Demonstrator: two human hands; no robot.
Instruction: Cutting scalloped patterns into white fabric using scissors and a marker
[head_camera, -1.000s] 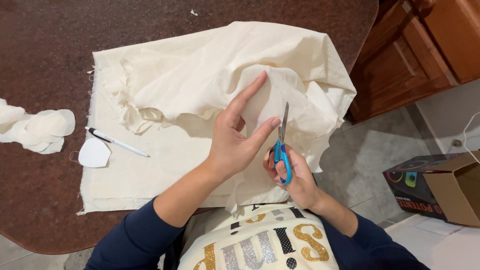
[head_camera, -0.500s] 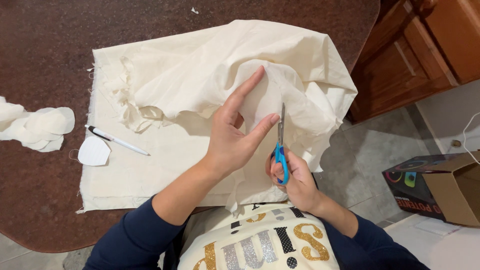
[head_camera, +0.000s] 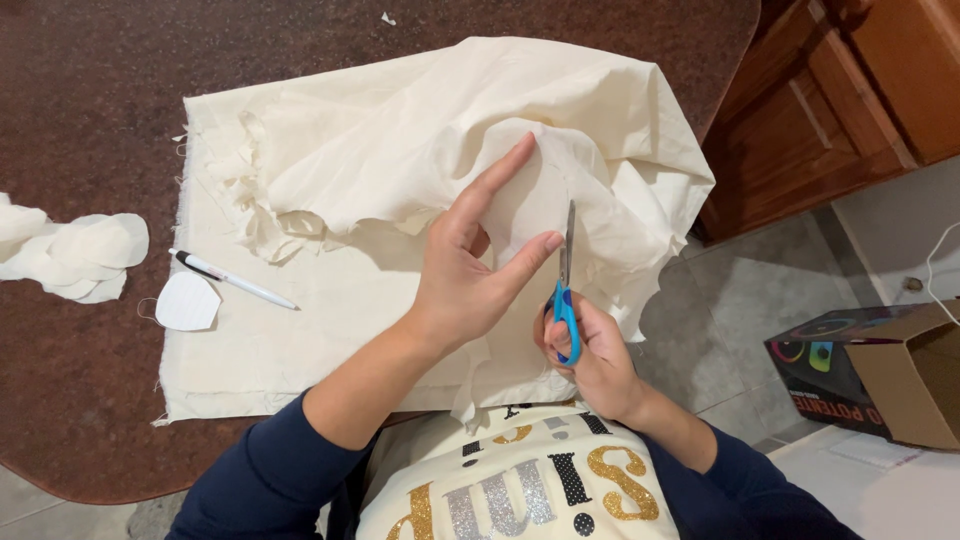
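A large piece of cream fabric (head_camera: 400, 150) lies rumpled on a dark brown table (head_camera: 90, 110). My left hand (head_camera: 470, 270) pinches a raised fold of it between thumb and fingers, index finger stretched out along the cloth. My right hand (head_camera: 590, 355) grips blue-handled scissors (head_camera: 565, 290), whose blades point away from me and sit in the fabric just right of my left thumb.
A white pen (head_camera: 235, 280) and a white heart-shaped paper template (head_camera: 187, 302) lie on the fabric's left part. Cut cream fabric pieces (head_camera: 70, 255) sit at the table's left edge. Wooden cabinets (head_camera: 850, 100) stand at right, a cardboard box (head_camera: 880, 370) on the tiled floor.
The scissors have moved slightly forward along the fabric. My left hand has shifted a little with the fold it holds.
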